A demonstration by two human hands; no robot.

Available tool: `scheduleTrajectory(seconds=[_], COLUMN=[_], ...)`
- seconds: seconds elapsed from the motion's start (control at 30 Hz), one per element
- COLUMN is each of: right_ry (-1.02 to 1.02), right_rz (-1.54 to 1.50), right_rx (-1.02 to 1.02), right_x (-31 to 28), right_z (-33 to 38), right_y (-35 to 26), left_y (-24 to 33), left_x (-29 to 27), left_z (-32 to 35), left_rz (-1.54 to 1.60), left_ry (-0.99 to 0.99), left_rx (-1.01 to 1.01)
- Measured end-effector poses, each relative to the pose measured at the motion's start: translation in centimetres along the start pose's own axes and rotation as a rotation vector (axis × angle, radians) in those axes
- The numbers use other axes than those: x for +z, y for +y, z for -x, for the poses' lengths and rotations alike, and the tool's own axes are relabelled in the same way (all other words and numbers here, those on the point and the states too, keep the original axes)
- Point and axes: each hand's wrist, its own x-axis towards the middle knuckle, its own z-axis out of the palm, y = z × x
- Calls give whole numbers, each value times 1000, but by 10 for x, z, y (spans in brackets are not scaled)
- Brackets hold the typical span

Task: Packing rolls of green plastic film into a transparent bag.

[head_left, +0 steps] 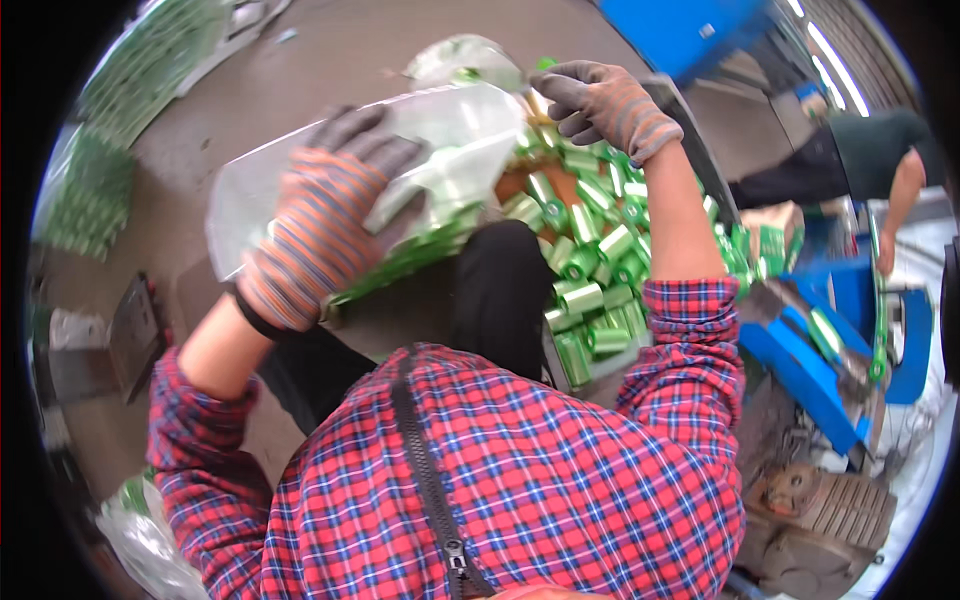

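Observation:
My left hand (pixel 330 215), in a striped orange-and-grey work glove with dark finger coating, is spread over a clear plastic bag (pixel 255 190). Green rolls (pixel 430 240) show through and beside that plastic, smeared by motion. My right hand (pixel 610 105), gloved alike, hovers at the far edge of a heap of shiny green rolls (pixel 600 245). Its fingers are bent but apart, and I see nothing between them. The heap lies loose in front of me, right of my dark-trousered knee (pixel 500 280).
At far left stand plastic-wrapped stacks (pixel 90 190) of green goods. A blue machine (pixel 810 360) and a finned motor (pixel 825 510) are at right. Another person (pixel 860 160) works there, arm reaching down. A blue bin-like object (pixel 685 35) stands at the back.

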Motion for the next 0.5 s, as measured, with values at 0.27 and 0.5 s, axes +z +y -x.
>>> scheduleTrajectory(seconds=[0.27, 0.5], right_ry=[-111, 49], right_rz=[625, 615], right_rx=[725, 871], right_x=[31, 55], right_z=[29, 69], right_y=[464, 433], left_y=[124, 129], left_x=[231, 238], left_z=[-27, -60], left_rz=[428, 413], left_ry=[-151, -357], left_rx=[267, 243])
